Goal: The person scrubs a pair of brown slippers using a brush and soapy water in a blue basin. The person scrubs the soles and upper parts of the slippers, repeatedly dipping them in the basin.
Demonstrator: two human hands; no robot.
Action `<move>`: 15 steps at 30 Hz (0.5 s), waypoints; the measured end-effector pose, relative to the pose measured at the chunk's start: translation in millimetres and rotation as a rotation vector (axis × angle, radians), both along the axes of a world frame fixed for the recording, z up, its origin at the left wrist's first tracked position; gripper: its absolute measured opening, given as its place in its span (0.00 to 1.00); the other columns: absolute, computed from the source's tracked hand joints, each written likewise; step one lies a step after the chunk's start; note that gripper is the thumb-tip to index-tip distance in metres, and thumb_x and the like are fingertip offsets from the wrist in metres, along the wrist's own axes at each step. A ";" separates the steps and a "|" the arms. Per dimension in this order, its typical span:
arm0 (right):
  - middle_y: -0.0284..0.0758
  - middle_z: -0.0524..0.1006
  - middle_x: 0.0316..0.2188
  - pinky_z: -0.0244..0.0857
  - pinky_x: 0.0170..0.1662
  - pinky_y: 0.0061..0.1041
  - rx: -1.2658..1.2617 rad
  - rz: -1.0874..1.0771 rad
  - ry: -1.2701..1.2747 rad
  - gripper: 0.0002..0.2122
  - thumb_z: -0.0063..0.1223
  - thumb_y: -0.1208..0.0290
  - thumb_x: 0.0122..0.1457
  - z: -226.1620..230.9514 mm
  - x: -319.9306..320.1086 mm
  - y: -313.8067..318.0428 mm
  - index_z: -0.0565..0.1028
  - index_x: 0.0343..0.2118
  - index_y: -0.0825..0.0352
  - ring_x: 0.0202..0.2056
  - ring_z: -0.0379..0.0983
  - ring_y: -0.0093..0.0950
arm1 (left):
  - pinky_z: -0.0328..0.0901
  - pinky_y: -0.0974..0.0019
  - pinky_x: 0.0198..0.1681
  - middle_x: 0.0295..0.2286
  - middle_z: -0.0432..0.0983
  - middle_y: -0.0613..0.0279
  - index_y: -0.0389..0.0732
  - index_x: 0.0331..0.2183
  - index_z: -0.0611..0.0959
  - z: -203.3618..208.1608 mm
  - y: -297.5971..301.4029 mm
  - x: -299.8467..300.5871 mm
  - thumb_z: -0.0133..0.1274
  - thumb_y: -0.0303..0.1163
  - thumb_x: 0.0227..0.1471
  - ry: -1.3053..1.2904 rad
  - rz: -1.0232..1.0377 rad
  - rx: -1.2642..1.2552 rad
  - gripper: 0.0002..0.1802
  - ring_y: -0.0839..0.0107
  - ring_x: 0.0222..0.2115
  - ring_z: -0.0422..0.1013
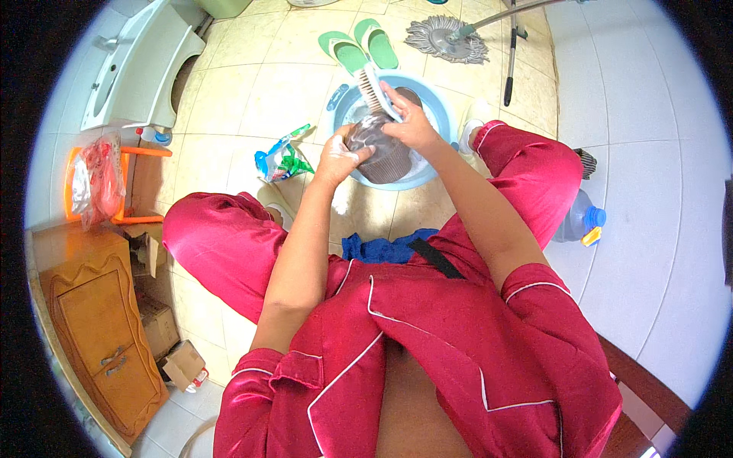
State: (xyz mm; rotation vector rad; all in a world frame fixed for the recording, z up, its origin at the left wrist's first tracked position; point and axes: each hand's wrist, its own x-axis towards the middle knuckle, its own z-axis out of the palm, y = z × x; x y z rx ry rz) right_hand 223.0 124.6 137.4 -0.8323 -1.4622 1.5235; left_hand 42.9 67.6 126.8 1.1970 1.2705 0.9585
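My left hand (341, 155) grips a dark brown ribbed shoe-like item (382, 149), wet and soapy, held over a light blue basin (444, 122) on the tiled floor. My right hand (410, 122) holds a white scrubbing brush (374, 90) with its bristles against the top of that item. Foam covers my left fingers. Soapy water shows in the basin below. I sit with both knees in red trousers spread on either side of the basin.
Green slippers (359, 46) and a mop head (447, 40) lie beyond the basin. A blue-green packet (281, 160) sits at its left, a clear plastic jug (578, 217) at the right. White sink (134, 65), orange stool (114, 187), wooden cabinet (99, 328) and boxes line the left.
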 end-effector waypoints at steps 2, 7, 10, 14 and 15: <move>0.37 0.58 0.57 0.50 0.55 0.20 -0.039 -0.004 0.024 0.35 0.48 0.84 0.41 -0.4 1.7 3.0 0.55 0.58 0.66 0.55 0.55 0.25 | 0.63 0.71 0.42 0.36 0.74 0.59 0.35 0.44 0.73 -4.2 -1.0 5.1 0.59 0.24 0.38 -0.120 0.038 0.003 0.26 0.72 0.36 0.70; 0.49 0.74 0.32 0.65 0.36 0.31 0.373 -0.287 -0.545 0.23 0.49 0.66 0.49 -9.2 20.1 11.6 0.66 0.52 0.53 0.30 0.73 0.39 | 0.63 0.72 0.40 0.35 0.76 0.57 0.36 0.43 0.75 3.7 -1.2 25.4 0.53 0.22 0.39 0.063 0.145 0.079 0.23 0.72 0.35 0.71; 0.50 0.74 0.27 0.65 0.33 0.36 0.379 -0.300 -0.776 0.20 0.47 0.62 0.52 22.8 15.2 -2.2 0.68 0.50 0.53 0.28 0.72 0.45 | 0.64 0.69 0.37 0.32 0.77 0.56 0.35 0.41 0.76 -8.4 2.0 25.8 0.54 0.26 0.40 0.281 0.158 0.102 0.21 0.68 0.31 0.72; 0.48 0.74 0.23 0.65 0.31 0.41 0.509 -0.200 -0.965 0.17 0.43 0.60 0.55 53.9 10.0 -26.5 0.68 0.49 0.51 0.27 0.72 0.45 | 0.64 0.66 0.37 0.31 0.77 0.52 0.37 0.37 0.78 -6.0 6.2 31.2 0.54 0.28 0.40 0.433 0.198 0.097 0.17 0.62 0.32 0.73; 0.47 0.74 0.23 0.65 0.30 0.42 0.539 -0.165 -0.985 0.17 0.42 0.60 0.55 57.8 5.2 -34.5 0.68 0.49 0.50 0.26 0.72 0.44 | 0.65 0.65 0.37 0.31 0.77 0.51 0.38 0.37 0.78 -10.4 7.0 28.4 0.54 0.28 0.39 0.468 0.197 0.129 0.17 0.59 0.32 0.73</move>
